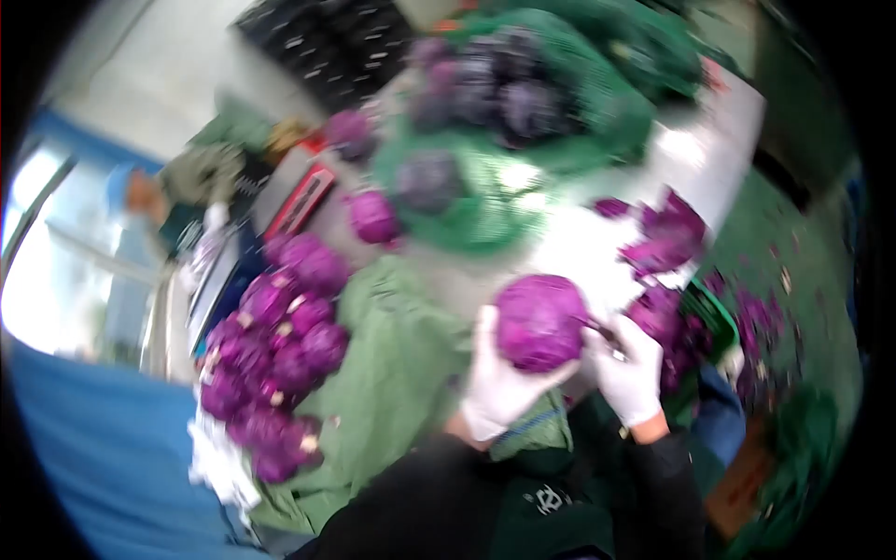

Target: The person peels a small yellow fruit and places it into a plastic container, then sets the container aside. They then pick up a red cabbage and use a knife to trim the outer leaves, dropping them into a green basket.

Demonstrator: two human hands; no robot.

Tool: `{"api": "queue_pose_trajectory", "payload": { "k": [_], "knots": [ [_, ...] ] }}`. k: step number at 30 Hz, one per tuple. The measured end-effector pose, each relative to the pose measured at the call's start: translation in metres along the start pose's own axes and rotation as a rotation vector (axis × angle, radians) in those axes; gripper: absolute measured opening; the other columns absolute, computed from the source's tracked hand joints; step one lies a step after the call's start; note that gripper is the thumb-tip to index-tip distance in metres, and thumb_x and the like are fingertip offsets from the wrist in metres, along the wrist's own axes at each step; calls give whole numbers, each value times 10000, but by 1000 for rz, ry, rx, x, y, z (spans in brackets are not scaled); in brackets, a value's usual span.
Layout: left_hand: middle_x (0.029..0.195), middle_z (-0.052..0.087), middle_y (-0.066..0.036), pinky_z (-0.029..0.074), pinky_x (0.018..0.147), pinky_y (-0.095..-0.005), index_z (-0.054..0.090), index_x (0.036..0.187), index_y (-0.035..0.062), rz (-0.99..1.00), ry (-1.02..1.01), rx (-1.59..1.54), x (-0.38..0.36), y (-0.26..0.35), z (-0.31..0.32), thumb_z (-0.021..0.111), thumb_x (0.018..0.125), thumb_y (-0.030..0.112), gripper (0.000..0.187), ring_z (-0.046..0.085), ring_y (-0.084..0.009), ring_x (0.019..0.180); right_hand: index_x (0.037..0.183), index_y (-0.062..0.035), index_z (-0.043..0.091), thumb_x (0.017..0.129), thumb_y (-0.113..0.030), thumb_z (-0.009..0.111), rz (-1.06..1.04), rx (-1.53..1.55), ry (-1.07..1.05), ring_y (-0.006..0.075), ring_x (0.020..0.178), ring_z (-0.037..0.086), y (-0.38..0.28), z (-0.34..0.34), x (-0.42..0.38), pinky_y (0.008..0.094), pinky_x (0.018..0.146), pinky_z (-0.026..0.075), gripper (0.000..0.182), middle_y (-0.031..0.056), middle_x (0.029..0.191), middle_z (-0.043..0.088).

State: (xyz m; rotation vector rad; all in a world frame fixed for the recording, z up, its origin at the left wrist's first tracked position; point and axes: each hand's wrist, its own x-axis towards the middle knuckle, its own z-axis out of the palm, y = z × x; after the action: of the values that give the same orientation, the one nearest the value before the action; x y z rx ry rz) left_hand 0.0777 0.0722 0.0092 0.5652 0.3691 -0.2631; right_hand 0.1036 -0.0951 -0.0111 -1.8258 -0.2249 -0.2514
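A red cabbage [539,322] rests in my white-gloved left hand [495,383], whose fingers and palm cup it from the left and below. My right hand [627,369], also in a white glove, is closed around a small knife [611,343]; little of the blade shows, and its tip is close to the cabbage's right side. Loose purple cabbage leaves [667,233] lie on the shiny table beyond my right hand. More leaves [658,317] are heaped in a green crate [714,322] beside that hand.
Several red cabbages [280,327] are piled left on green cloth [392,345]. A green mesh sack [597,103] holds darker cabbages at the back of the metal table [448,271]. A scale [299,201], a black crate [327,47] and a co-worker [140,201] are farther left; leaf scraps [756,317] litter the floor.
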Motion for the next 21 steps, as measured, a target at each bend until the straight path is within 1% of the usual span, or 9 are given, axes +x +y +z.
{"api": "queue_pose_trajectory", "payload": {
  "k": [2, 6, 10, 13, 15, 16, 17, 19, 21],
  "knots": [
    [1436, 427, -134, 426, 1051, -584, 392, 1443, 169, -137, 67, -351, -3, 4, -3, 543, 900, 629, 728, 457, -347, 1313, 1051, 32, 672, 881, 19, 650, 98, 104, 10, 110, 678, 609, 19, 9, -8, 253, 627, 494, 173, 89, 808, 669],
    [1449, 427, -158, 448, 1050, -574, 394, 1451, 214, -160, -31, -389, -13, 19, -18, 415, 921, 687, 710, 435, -352, 1336, 910, 26, 636, 877, 57, 620, 42, 107, -61, 114, 651, 586, -6, 17, -6, 250, 611, 469, 48, 82, 759, 639],
    [1449, 379, -134, 442, 1050, -604, 383, 1424, 203, 168, 42, -517, -35, 84, -22, 544, 917, 570, 646, 376, -343, 1376, 852, -8, 622, 832, 72, 636, -151, 71, -291, 192, 612, 575, -41, 32, -19, 286, 594, 453, 84, 86, 719, 603],
    [1460, 383, -163, 426, 1076, -563, 362, 1446, 142, 577, 78, -153, -60, 166, -70, 637, 915, 455, 675, 403, -362, 1351, 814, -15, 631, 866, 28, 649, 57, 91, -382, 137, 586, 570, -16, 30, -25, 270, 559, 443, 70, 56, 716, 598],
    [1352, 453, -140, 445, 1024, -436, 390, 1390, 77, 1010, 327, 422, -80, 228, -91, 670, 907, 325, 611, 478, -275, 1233, 806, 28, 639, 953, -64, 597, 364, 210, -292, 85, 613, 554, -25, 33, -25, 236, 572, 439, 179, 26, 748, 590],
    [1298, 488, -129, 455, 999, -373, 404, 1361, 44, 1194, 546, 663, -89, 259, -102, 686, 903, 259, 580, 516, -231, 1175, 818, 25, 633, 955, -66, 589, 146, 163, -229, 75, 622, 554, 22, 34, -34, 229, 555, 430, 170, 25, 776, 599],
    [1278, 490, -144, 460, 963, -354, 397, 1383, 44, 1397, 854, 1079, -95, 299, -136, 787, 802, 284, 739, 523, -247, 1136, 834, 25, 635, 956, -68, 587, 215, 124, -238, 73, 612, 552, 37, 27, -39, 228, 545, 424, 160, 27, 770, 610],
    [1195, 498, -181, 471, 930, -353, 398, 1414, 41, 1376, 1330, 1535, -124, 350, -153, 865, 651, 352, 947, 543, -294, 1042, 864, 25, 638, 957, -71, 585, 375, 60, -292, 70, 592, 547, 56, 18, -46, 228, 528, 413, 144, 33, 756, 627],
    [1207, 506, -214, 490, 922, -398, 433, 1387, 53, 1342, 1527, 1626, -136, 397, -197, 857, 640, 400, 927, 570, -341, 1036, 888, 26, 641, 957, -72, 586, 557, 10, -376, 69, 570, 541, 64, 7, -50, 230, 515, 402, 132, 40, 743, 642]
  ]
}}
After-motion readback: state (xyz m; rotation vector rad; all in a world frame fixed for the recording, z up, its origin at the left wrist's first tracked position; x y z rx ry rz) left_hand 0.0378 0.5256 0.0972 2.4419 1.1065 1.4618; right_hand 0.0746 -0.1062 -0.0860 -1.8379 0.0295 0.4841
